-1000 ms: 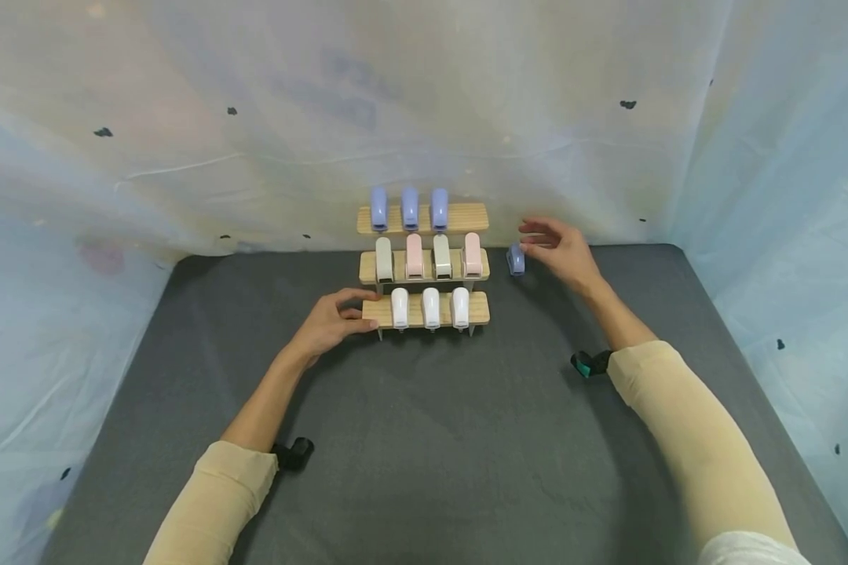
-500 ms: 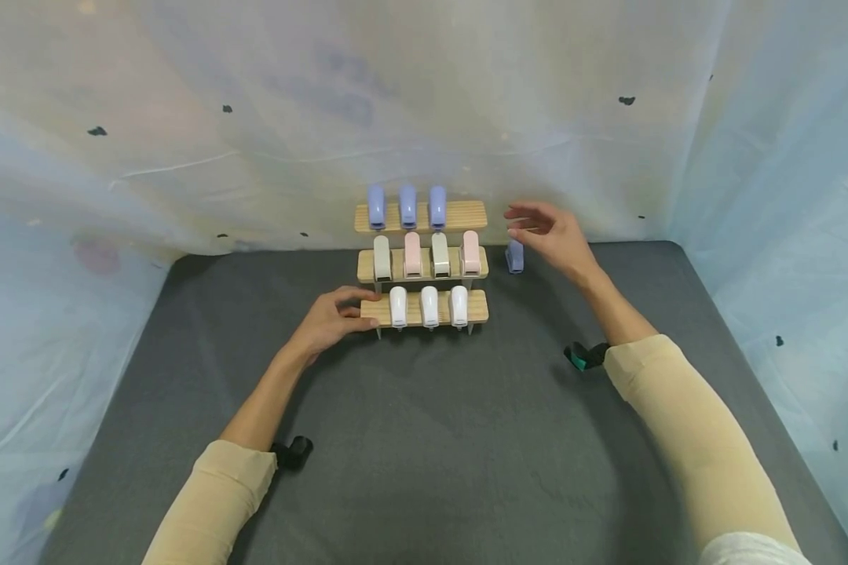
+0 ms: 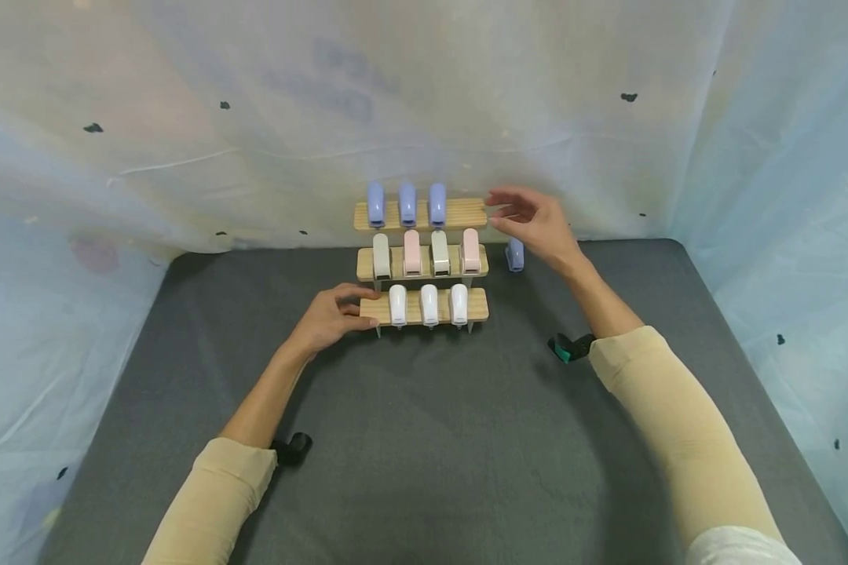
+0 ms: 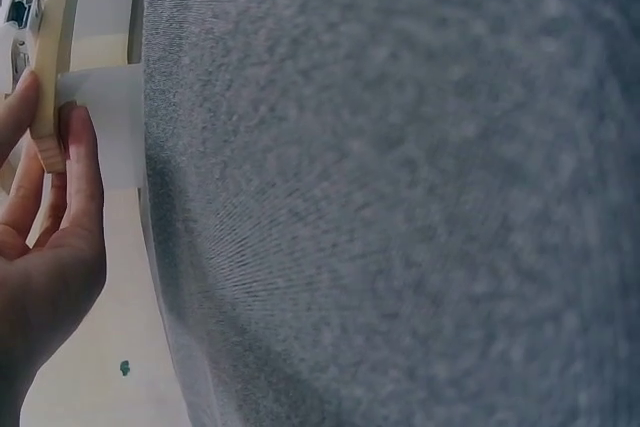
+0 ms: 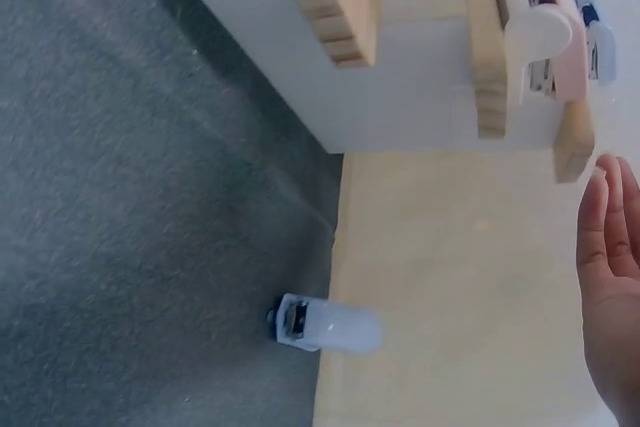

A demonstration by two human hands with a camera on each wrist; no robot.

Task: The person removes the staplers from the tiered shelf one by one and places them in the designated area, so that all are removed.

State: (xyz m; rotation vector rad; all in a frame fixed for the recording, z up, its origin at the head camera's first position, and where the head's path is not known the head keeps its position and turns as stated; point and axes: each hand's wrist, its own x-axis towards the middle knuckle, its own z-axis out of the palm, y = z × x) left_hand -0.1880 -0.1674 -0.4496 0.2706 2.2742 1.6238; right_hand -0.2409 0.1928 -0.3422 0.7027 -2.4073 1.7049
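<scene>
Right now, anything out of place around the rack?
One blue stapler is on the table, right of the rack, while three matching staplers sit on the top shelf, whose right end has spare room.

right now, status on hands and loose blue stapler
Left hand gripping pale wooden bottom shelf. Right hand empty, beside top wooden shelf. Small blue stapler on dark grey tabletop. No loose objects between it and shelves.

L hand (image 3: 328,318) in pinch, R hand (image 3: 539,226) farther fwd, relaxed
</scene>
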